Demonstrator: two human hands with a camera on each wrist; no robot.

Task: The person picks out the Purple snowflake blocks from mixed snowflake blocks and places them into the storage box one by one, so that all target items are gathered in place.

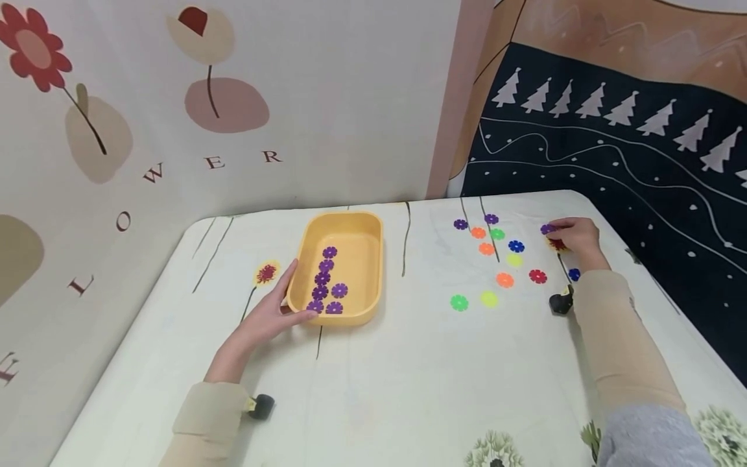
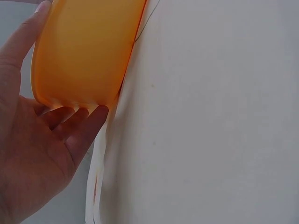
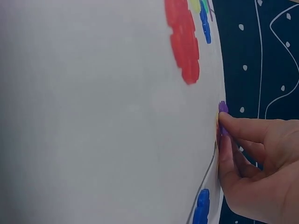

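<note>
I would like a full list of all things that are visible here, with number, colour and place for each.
tray: one, yellow, left-centre of the table, left hand at its near corner.
purple discs in tray: seven, in a cluster on the tray floor.
loose discs: about thirteen, purple, orange, green, blue, yellow and red, spread on the table's right half.
purple disc: one, pinched at the right fingers.
table: one, under a cream cloth with a flower print.
left hand: holds the tray's corner.
right hand: pinches the purple disc, far right.
</note>
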